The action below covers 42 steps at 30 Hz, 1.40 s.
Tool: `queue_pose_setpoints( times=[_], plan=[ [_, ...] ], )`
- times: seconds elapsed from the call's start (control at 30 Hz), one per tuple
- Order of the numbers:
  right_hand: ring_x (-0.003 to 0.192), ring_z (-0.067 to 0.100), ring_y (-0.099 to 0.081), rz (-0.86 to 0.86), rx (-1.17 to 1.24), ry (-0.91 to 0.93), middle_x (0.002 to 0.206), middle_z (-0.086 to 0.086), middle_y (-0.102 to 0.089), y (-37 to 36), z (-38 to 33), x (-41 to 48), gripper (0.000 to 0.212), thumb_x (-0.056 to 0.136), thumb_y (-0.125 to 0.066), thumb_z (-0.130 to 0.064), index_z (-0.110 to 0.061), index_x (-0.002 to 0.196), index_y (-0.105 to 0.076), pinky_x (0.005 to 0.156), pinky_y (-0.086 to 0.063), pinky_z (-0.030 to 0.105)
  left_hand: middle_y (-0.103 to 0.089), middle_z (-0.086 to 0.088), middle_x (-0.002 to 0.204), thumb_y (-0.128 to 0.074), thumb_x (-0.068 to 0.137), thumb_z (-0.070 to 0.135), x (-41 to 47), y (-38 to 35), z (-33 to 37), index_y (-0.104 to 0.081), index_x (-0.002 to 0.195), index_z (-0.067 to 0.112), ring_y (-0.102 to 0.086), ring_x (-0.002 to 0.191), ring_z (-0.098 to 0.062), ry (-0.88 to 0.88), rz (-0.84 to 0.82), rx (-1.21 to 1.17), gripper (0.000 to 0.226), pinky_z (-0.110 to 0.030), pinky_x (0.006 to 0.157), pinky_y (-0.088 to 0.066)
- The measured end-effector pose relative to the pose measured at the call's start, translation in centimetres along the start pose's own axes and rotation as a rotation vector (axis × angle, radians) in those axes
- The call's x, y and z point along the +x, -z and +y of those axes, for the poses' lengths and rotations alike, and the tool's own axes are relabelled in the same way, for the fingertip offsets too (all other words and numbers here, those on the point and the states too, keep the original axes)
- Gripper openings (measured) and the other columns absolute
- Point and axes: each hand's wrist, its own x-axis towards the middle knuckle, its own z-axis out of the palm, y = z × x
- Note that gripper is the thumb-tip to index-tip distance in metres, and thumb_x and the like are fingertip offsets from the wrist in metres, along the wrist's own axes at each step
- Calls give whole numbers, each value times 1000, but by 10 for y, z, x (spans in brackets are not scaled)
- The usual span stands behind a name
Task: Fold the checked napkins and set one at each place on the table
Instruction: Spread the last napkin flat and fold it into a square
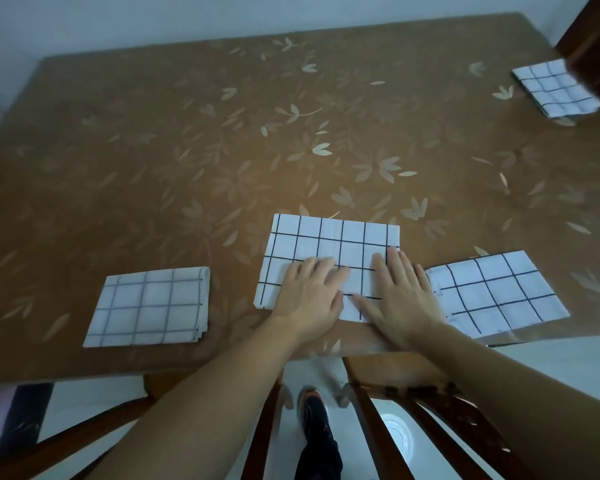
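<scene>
1. Left grip (309,292) and right grip (402,296) lie flat and open side by side, fingers straight, clasping nothing.
2. Both press the near half of the middle napkin (326,237) at the near edge of the surface (187,150). Its long axis runs left-right, and the right grip is nearer its right end.
3. Folded napkins lie left (149,306), right (492,292) and far right (555,88).

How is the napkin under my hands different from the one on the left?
The middle napkin is pressed flat by the left hand and right hand; the left napkin lies untouched. The middle napkin shows a larger face with more squares than the left napkin. Its lines look bold black; the left napkin's look fainter, grey. Both are white, checked and folded, near the front edge of the table.
</scene>
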Motion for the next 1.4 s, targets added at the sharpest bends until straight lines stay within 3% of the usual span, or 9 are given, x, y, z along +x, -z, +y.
queue_pose_setpoints(
  times=[0.13,0.27,0.4,0.57,0.8,0.93,1.1,1.27,1.4],
  plan=[
    [133,30,-38,170,206,-97,147,10,-41,11,4,7,52,94,-46,-37,-11,137,-38,109,-33,43,-57,0,117,-48,89,35,-9,-5,3,-57,119,25,-52,104,-24,-7,103,30,33,-39,84,-42],
    [126,31,-44,160,243,-150,140,10,-48,27,3,24,49,94,-50,-22,-9,140,-40,104,-37,43,-56,-1,114,-47,87,35,-8,-4,4,-55,115,25,-52,101,-23,-7,78,20,31,-38,84,-44],
    [136,29,-35,85,207,-168,152,3,-35,42,6,46,60,91,-50,-18,-17,147,-30,107,-32,47,-53,-1,120,-47,90,34,-5,2,2,-55,121,24,-49,111,-23,-54,10,-50,34,-40,92,-41],
    [129,31,-39,-40,73,-145,139,4,-43,53,13,68,58,81,-57,-25,-27,136,-40,106,-30,49,-53,1,122,-50,91,30,-10,8,-12,-55,124,24,-47,114,-20,-150,-20,-124,33,-39,99,-37],
    [133,32,-37,-39,34,-164,140,11,-43,59,15,82,53,81,-62,-41,-28,131,-49,105,-32,46,-52,3,120,-52,91,27,-10,15,-23,-57,119,24,-48,111,-18,-136,-13,-163,29,-35,98,-36],
    [121,28,-46,-21,36,-53,121,7,-54,60,8,91,53,80,-64,-44,-22,126,-52,106,-30,45,-52,3,118,-51,91,27,-15,19,-27,-59,116,23,-47,110,-16,-147,-26,-163,26,-36,98,-37],
    [108,20,-58,-11,39,11,107,-10,-67,58,-19,101,42,79,-59,-60,-36,112,-51,99,-25,42,-54,1,119,-48,92,26,-16,20,-35,-58,119,22,-47,114,-20,-184,-27,-44,29,-39,100,-35],
    [126,27,-43,-102,53,-26,132,0,-50,61,-35,105,53,77,-69,-54,-38,124,-52,104,-28,45,-53,-1,122,-48,92,26,-17,20,-36,-56,121,21,-44,117,-22,-208,-29,5,31,-42,103,-32],
    [106,20,-53,-159,196,-14,106,-9,-61,63,-35,112,18,76,-69,-33,-39,89,-58,101,-33,42,-53,-1,120,-49,91,26,-19,16,-39,-57,119,21,-45,115,-22,-221,-15,-24,30,-41,100,-34]
  ],
)
